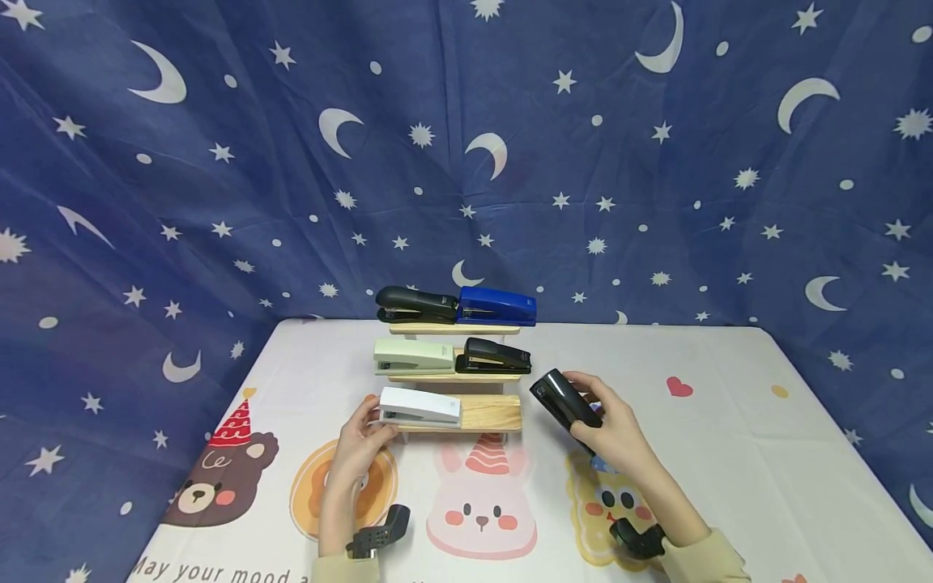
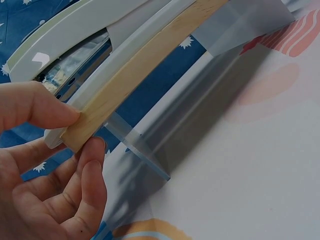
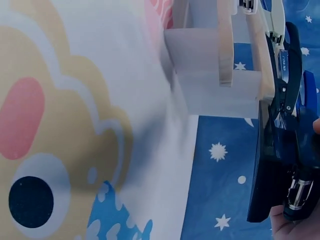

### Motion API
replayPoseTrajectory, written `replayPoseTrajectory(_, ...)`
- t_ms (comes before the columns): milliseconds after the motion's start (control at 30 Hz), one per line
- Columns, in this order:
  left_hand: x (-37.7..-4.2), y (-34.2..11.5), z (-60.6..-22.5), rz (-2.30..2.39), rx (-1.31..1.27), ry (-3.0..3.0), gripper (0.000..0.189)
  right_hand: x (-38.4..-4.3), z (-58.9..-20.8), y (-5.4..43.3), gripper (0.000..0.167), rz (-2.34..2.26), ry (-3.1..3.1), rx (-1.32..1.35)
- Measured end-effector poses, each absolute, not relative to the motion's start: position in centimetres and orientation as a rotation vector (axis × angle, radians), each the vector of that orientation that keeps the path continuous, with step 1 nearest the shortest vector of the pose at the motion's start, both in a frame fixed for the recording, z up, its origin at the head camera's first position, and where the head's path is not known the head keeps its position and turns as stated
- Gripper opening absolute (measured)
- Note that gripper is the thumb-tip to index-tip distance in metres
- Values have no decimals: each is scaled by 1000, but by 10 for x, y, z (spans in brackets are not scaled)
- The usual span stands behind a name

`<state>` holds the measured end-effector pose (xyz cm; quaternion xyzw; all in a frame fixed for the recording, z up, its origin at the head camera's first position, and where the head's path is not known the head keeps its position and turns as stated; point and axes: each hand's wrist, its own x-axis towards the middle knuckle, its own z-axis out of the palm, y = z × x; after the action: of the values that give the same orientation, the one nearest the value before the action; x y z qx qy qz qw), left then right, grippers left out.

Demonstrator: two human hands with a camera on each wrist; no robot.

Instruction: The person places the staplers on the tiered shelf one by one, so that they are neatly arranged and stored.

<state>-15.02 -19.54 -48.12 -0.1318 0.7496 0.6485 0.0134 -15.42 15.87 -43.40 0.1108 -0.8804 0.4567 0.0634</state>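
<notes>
My right hand [image 1: 615, 425] grips a black stapler [image 1: 560, 397], held tilted in the air to the right of a three-step wooden display stand [image 1: 492, 412]. In the right wrist view this stapler [image 3: 265, 172] fills the right side, and only bits of the hand show. My left hand [image 1: 357, 445] holds the left end of the lowest shelf. The left wrist view shows its thumb on the shelf's wooden edge [image 2: 135, 82] and fingers underneath. A white stapler [image 1: 420, 406] lies on that shelf's left half, beside bare wood on the right.
On the middle step sit a pale green stapler [image 1: 413, 356] and another black stapler [image 1: 496, 355]. The top step bears a black stapler [image 1: 415, 305] and a blue stapler [image 1: 497, 307]. Clear supports [image 2: 137, 145] raise the shelves above the printed white tablecloth [image 1: 714, 453]. A blue curtain [image 1: 408, 186] hangs behind.
</notes>
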Motion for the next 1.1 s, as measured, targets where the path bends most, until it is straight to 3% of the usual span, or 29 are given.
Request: replayPoseTrajectory(1100, -149, -197, -482, 2035, -386, 2327, 61, -164, -427, 117, 61, 1332, -2689, 719)
